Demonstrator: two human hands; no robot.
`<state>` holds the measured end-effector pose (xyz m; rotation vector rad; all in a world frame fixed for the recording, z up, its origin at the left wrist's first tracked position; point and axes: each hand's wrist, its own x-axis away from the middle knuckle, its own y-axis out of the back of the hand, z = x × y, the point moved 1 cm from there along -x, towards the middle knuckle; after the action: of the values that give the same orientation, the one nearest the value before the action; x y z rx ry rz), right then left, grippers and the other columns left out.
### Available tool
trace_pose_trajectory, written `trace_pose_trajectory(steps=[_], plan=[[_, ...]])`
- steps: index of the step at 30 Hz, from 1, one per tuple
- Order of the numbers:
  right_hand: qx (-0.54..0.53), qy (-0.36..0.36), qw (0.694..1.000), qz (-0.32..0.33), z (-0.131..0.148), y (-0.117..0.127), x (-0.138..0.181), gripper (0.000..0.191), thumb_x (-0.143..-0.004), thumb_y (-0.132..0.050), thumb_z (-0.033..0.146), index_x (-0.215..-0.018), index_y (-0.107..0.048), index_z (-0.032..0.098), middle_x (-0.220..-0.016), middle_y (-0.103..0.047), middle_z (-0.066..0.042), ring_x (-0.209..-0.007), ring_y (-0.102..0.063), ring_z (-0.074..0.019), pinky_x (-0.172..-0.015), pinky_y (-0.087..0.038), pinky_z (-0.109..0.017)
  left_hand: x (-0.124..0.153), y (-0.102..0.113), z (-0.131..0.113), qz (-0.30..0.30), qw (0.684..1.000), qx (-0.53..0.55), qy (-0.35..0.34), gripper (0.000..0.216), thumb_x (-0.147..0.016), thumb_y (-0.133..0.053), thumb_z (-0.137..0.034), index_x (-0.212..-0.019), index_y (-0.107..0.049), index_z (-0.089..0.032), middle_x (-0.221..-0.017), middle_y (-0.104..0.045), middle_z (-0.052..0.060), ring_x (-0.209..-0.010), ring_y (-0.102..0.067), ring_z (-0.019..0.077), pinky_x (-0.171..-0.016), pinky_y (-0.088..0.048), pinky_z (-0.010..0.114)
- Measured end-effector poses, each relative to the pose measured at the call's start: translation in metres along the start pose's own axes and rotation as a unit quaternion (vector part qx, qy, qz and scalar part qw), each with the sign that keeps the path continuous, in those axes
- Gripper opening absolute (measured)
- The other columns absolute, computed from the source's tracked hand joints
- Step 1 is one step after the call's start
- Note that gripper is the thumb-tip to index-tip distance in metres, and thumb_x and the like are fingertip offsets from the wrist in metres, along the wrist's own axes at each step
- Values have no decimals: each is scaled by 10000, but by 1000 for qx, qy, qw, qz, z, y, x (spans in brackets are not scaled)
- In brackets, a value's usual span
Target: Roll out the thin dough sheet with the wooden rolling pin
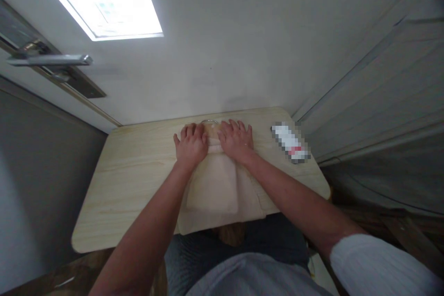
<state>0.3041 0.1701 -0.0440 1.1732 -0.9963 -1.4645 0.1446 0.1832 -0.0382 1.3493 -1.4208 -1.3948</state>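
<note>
A cream-coloured piece of cloth lies folded on a small light wooden table, reaching from the far middle to the near edge. My left hand presses on the cloth's far end with fingers curled under. My right hand lies flat beside it with fingers stretched out on the same far end. A thin metal ring or hook peeks out just past my fingertips, against the wall.
A small white object with a red patch lies on the table's far right corner. A white wall stands directly behind the table. A metal door handle sticks out at the upper left. Panelled doors rise on the right.
</note>
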Motion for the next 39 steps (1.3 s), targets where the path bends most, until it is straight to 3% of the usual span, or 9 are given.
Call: trace_pose_trajectory(steps=[6, 14, 18, 23, 39], plan=[[-7, -2, 1000, -3, 0, 0, -7, 532, -1010, -272, 497, -1413, -495, 230, -1462, -495, -114, -1316, -404, -323, -1096, -199, -593, -5, 3, -2, 2, 1000, 3, 10, 499, -993, -243, -413, -1424, -449, -271, -1496, -461, 112, -1382, -374, 305, -1099, -282, 645], [2, 5, 999, -33, 3, 3, 43, 493, -1015, -310, 472, -1383, -520, 219, -1478, -481, -107, -1362, -356, -322, -1125, -108, -612, 40, 5, -10, -33, 999, -2, 9, 518, -995, -240, -421, -1418, -473, -236, -1495, -469, 123, -1394, -367, 302, -1141, -182, 644], [-7, 7, 999, -41, 4, 3, 60, 506, -1015, -317, 486, -1405, -494, 215, -1515, -435, -97, -1405, -295, -329, -1130, -73, -626, 46, 6, -9, -34, 999, -5, 3, 517, -995, -242, -422, -1415, -474, -232, -1489, -476, 126, -1397, -365, 299, -1138, -175, 658], [-6, 14, 999, -28, 5, 2, 60, 527, -1014, -313, 494, -1433, -465, 212, -1520, -427, -107, -1414, -288, -324, -1137, -74, -615, 32, 4, -8, -24, 1000, -11, 6, 509, -997, -226, -409, -1401, -487, -244, -1489, -477, 119, -1395, -364, 299, -1124, -198, 668], [21, 12, 1000, -19, 5, -6, -6, 526, -1015, -260, 453, -1443, -465, 224, -1504, -450, -105, -1375, -346, -329, -1120, -143, -603, -29, -6, 3, -8, 1000, 20, 2, 479, -985, -247, -415, -1365, -499, -266, -1439, -507, 122, -1348, -399, 320, -1083, -275, 665]])
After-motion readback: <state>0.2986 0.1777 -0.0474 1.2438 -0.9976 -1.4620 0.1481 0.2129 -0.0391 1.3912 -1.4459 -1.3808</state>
